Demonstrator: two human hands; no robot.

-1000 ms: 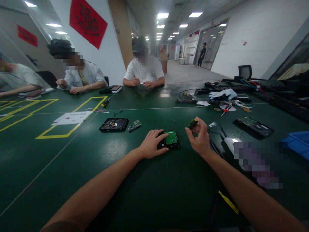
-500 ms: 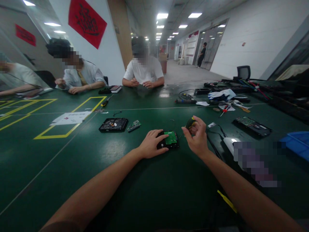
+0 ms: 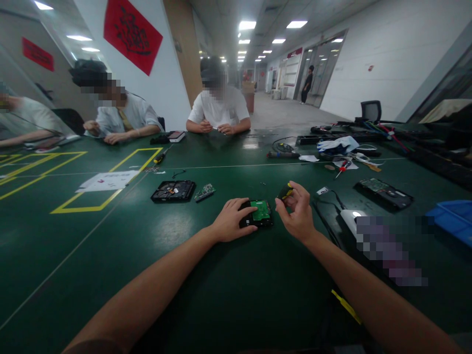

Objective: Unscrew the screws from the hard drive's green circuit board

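Black hard drive with a green circuit board [image 3: 258, 213] lay flat on the dark green table [image 3: 147, 255], its long axis running left to right across our view, board side up, pinned under the fingers of our left hand [image 3: 232, 220]. Our right hand [image 3: 297, 212] gripped a black-and-yellow screwdriver handle [image 3: 285, 191] just right of the drive. Compared with a second earlier, that hand had drawn closer to the drive.

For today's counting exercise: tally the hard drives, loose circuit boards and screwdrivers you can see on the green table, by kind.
Hard drives: 3
Loose circuit boards: 1
Screwdrivers: 3
Total: 7
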